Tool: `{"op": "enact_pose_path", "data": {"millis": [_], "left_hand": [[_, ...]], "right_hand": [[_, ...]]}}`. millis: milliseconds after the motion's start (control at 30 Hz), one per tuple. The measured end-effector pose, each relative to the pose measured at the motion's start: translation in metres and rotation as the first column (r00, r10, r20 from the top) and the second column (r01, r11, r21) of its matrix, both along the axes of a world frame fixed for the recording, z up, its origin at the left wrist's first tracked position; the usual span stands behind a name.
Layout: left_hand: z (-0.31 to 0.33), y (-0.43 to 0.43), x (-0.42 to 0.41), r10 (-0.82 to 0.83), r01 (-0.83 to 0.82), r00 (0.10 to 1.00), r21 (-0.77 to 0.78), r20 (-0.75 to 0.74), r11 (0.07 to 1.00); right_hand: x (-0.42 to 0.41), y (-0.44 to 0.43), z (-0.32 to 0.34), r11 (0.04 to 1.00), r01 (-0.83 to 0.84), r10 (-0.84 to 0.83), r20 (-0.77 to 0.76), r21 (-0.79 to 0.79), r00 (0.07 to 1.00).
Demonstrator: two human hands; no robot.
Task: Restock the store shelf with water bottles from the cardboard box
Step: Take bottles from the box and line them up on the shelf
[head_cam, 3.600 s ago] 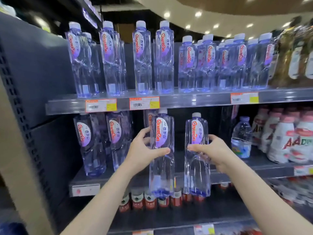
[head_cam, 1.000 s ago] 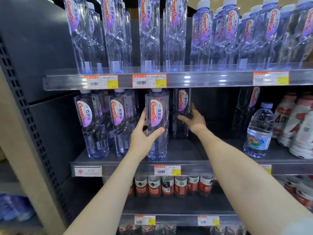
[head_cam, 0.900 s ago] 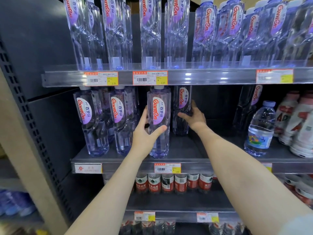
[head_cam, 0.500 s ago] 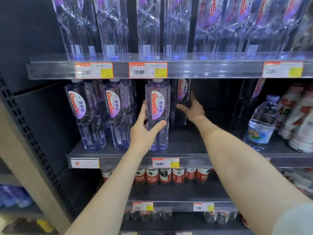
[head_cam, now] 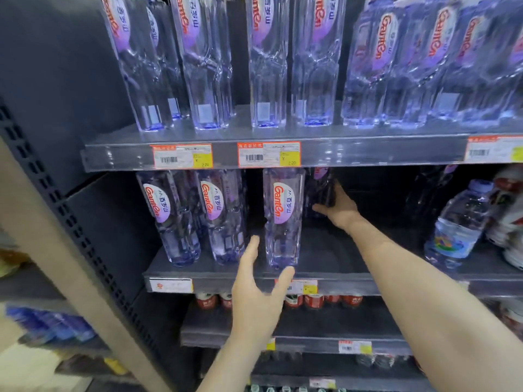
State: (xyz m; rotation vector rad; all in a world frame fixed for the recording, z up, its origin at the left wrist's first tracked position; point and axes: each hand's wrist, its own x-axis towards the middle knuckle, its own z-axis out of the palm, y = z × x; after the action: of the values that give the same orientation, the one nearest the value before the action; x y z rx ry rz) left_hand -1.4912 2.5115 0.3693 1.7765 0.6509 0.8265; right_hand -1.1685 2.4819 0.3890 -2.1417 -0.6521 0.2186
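The right hand (head_cam: pixel 338 212) is shown with its grip closed round a rear water bottle (head_cam: pixel 319 190), deep on the middle shelf (head_cam: pixel 334 261). The left hand (head_cam: pixel 254 304) is held released, fingers spread, just beside the front water bottle (head_cam: pixel 283 219), stood upright near the shelf edge.

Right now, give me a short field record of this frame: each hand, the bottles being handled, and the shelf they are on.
left hand: open, fingers spread, at the base of the front bottle; contact unclear
right hand: reaching deep into the shelf, fingers round the rear bottle
front bottle: upright near the shelf edge, label facing out
rear bottle: behind and right of the front bottle, in shadow
middle shelf: holds both bottles
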Motion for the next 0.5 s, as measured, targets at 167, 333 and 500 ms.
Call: {"op": "enact_pose_path", "data": {"millis": [167,333,500], "left_hand": [[-0.007,-0.003,-0.037,-0.114,0.215,0.948,0.335,-0.297,0.917],[0.005,-0.01,-0.058,-0.054,0.393,0.833,0.519,-0.551,0.759],[0.007,-0.028,-0.106,0.073,0.436,0.752,0.576,-0.656,0.691]], "right_hand": [[-0.086,-0.049,-0.001,0.987,0.125,-0.106,0.171,-0.103,0.979],[-0.179,-0.109,0.008,0.93,0.089,0.009,0.264,-0.356,0.964],[-0.274,-0.159,0.009,0.867,0.057,0.131,0.336,-0.496,0.933]]}}
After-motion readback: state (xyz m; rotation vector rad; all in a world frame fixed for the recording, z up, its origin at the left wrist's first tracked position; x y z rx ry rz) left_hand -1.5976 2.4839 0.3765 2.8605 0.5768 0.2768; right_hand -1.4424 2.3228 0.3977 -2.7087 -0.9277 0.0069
